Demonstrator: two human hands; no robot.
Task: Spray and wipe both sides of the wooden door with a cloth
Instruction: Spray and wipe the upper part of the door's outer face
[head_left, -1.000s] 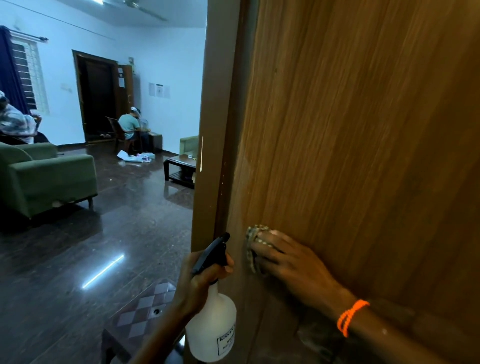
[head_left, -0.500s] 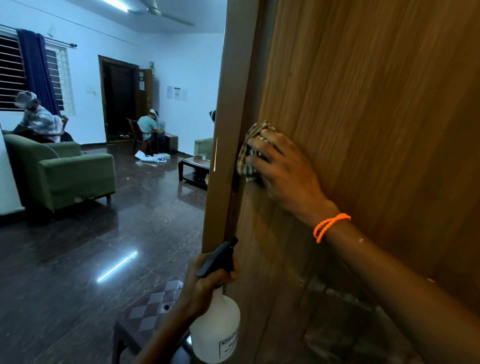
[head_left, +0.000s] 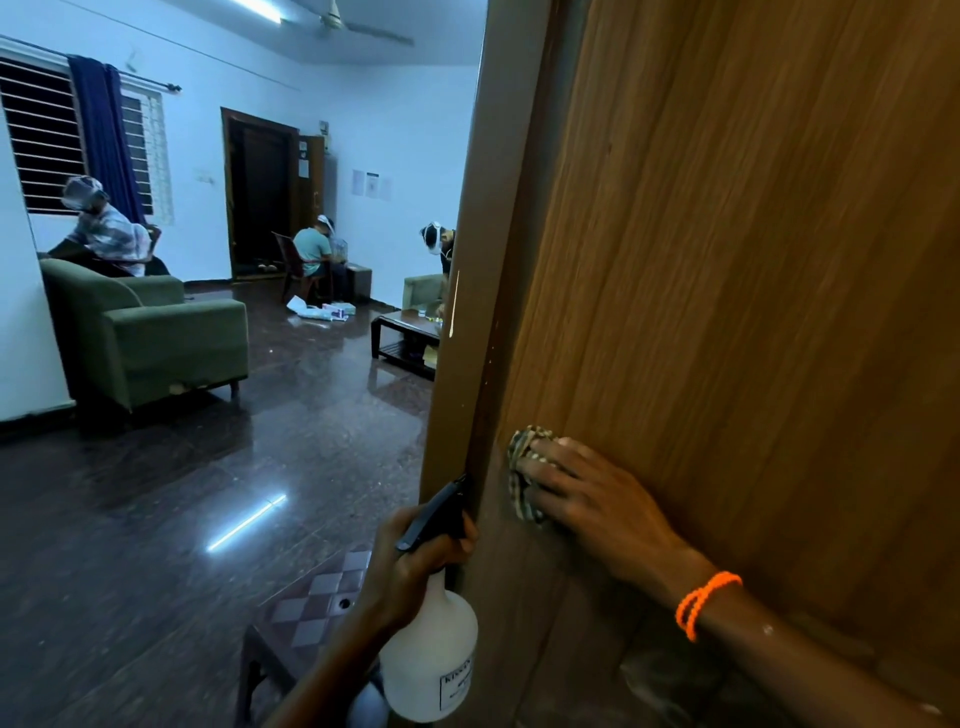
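The big wooden door (head_left: 753, 312) filled the right side of the view, and its brown edge (head_left: 467, 312) stood up tall in the middle. The right hand (head_left: 597, 499) lay flat on the face of the door, low down and close to that edge. Its fingers were spread out and pressed a checked cloth (head_left: 524, 467) onto the wood. The cloth was bunched up under the fingertips, and only part of it peeked out. An orange bead band (head_left: 704, 603) went around the right wrist. The left hand (head_left: 410, 566) was lower and just left of the door edge. It was wrapped tight around the neck of a white spray bottle (head_left: 434, 654). The bottle stood almost upright, and its black nozzle (head_left: 434, 514) pointed up toward the edge of the door. A label with dark letters was on the bottle's side, but it was too small to read. Under the left arm stood a small table with a checked top (head_left: 317, 597). Past the door was a large room with a shiny dark floor (head_left: 182, 519). A green armchair (head_left: 156, 332) sat on the left side. A low dark table (head_left: 405, 332) stood farther back, near the door edge. A window with a blue curtain (head_left: 101, 135) was on the far left wall. Three people were in the room, well away from the door.
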